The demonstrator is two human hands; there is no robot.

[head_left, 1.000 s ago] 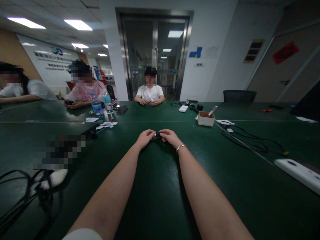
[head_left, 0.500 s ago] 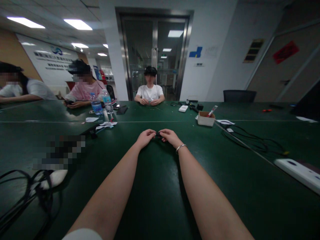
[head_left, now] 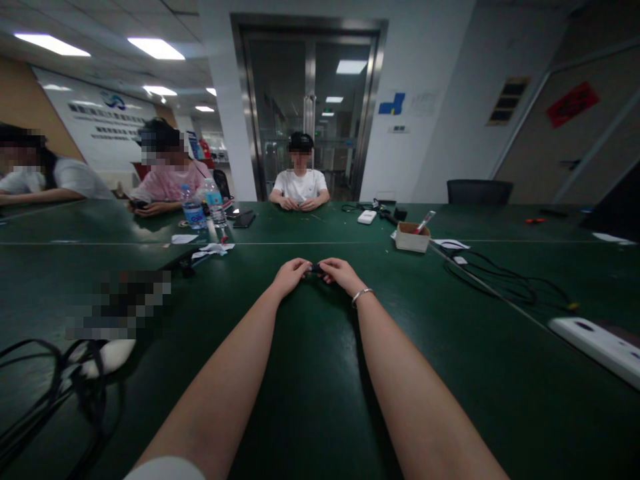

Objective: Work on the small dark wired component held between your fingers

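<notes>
Both arms reach forward over the green table. A small dark object is pinched between my two hands, too small to make out clearly. The fingers of my left hand are closed on its left end, where a lighter tip shows. My right hand, with a silver bracelet on the wrist, has its fingers closed on the right end. The fingertips of the two hands are a small gap apart, just above or on the tabletop.
A small box holding a pen-like item stands right of centre. Bottles, phones and papers lie back left. Black cables are at the left, more at the right by a white power strip. Three people sit beyond.
My left hand has shifted very slightly left, and a little more of the small dark object shows between the fingertips. My right hand looks unmoved.
</notes>
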